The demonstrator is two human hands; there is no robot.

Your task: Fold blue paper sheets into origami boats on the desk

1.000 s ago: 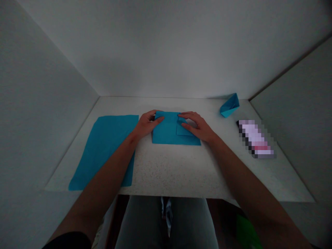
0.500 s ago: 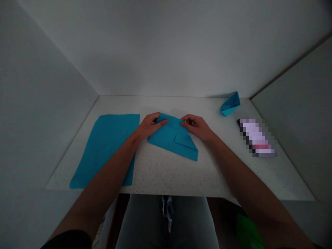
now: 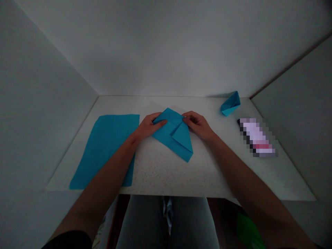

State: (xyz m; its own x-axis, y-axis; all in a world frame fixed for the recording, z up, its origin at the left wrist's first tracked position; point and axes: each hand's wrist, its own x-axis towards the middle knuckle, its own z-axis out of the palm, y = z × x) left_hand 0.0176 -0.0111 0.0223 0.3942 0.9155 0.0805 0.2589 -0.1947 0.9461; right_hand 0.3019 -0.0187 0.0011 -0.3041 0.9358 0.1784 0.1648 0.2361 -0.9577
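Observation:
Between my hands, over the middle of the white table, is a partly folded sheet of blue paper (image 3: 172, 129). A loose flap shows on its right half, and one corner points down toward me. My left hand (image 3: 150, 125) pinches its left edge, thumb on top and fingers behind. At the upper right edge, my right hand (image 3: 197, 123) holds the paper between thumb and fingertips. Some fingers of both hands are hidden.
A flat blue sheet (image 3: 106, 145) lies on the left, partly under my left forearm. At the back right stands a folded blue paper boat (image 3: 230, 104). A phone (image 3: 256, 136), blurred out, lies in front of it. Walls enclose the white table (image 3: 166, 176).
The folded paper has turned clockwise between my hands; its top corner now points up and its flap has opened somewhat. My right hand has shifted slightly. The other things lie as before.

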